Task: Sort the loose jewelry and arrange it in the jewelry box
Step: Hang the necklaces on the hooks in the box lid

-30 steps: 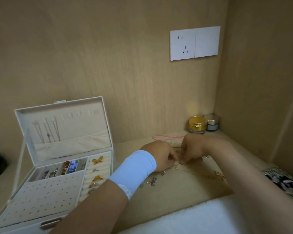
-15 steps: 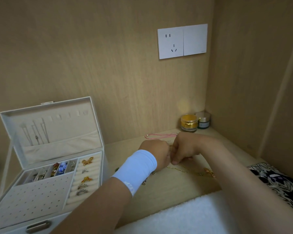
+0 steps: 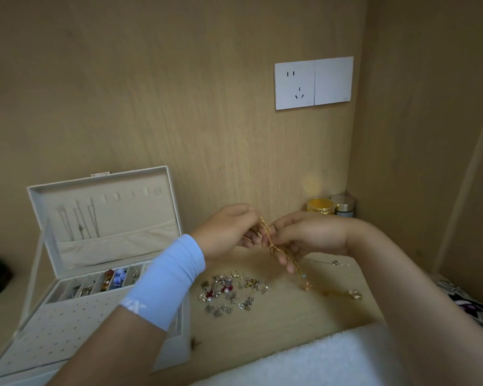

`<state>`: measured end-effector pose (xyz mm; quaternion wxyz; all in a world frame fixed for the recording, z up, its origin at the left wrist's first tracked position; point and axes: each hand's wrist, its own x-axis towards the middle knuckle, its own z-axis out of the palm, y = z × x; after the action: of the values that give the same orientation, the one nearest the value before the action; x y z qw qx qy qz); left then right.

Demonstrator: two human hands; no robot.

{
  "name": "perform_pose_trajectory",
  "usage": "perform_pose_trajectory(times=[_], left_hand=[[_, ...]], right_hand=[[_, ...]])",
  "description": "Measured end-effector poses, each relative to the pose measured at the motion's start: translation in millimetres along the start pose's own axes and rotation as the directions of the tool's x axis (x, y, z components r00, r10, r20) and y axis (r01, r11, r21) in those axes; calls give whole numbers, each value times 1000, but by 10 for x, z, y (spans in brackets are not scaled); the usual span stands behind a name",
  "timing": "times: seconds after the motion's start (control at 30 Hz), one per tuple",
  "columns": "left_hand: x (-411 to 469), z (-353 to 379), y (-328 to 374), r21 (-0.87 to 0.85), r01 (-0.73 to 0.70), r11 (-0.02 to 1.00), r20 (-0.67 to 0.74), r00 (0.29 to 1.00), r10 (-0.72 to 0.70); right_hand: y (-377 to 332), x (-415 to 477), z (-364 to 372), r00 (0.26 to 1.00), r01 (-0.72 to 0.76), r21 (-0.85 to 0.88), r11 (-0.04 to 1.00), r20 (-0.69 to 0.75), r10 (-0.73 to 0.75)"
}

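The left hand (image 3: 229, 232) and right hand (image 3: 304, 238) each pinch a gold chain (image 3: 265, 228), held up to the right of the open jewelry box (image 3: 67, 324). Its dangling tail could snag or knot if tugged, or drag through the earring pile (image 3: 229, 293) beside the box.

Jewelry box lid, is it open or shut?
Open. The lid stands upright, necklaces hanging inside it, and the tray compartments below are exposed.

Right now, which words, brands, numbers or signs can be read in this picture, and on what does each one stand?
Blue wristband: white mark at its edge, partly hidden, not readable.
Switch plate: tiny corner mark, too small to read.
Nothing else shows text.
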<state>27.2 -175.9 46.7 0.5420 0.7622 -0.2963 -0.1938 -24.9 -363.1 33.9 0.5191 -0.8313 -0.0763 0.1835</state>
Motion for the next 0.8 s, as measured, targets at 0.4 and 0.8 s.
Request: perform_pose_trajectory(times=[0.4, 0.8], left_hand=[[-688, -1007, 411, -233, -286, 930, -199, 950, 242], [-1416, -2144, 65, -158, -338, 928, -416, 875, 248]], right_hand=[[-1215, 221, 587, 924, 375, 28, 927, -89, -371], [-2018, 1034, 1534, 920, 392, 75, 917, -56, -388]])
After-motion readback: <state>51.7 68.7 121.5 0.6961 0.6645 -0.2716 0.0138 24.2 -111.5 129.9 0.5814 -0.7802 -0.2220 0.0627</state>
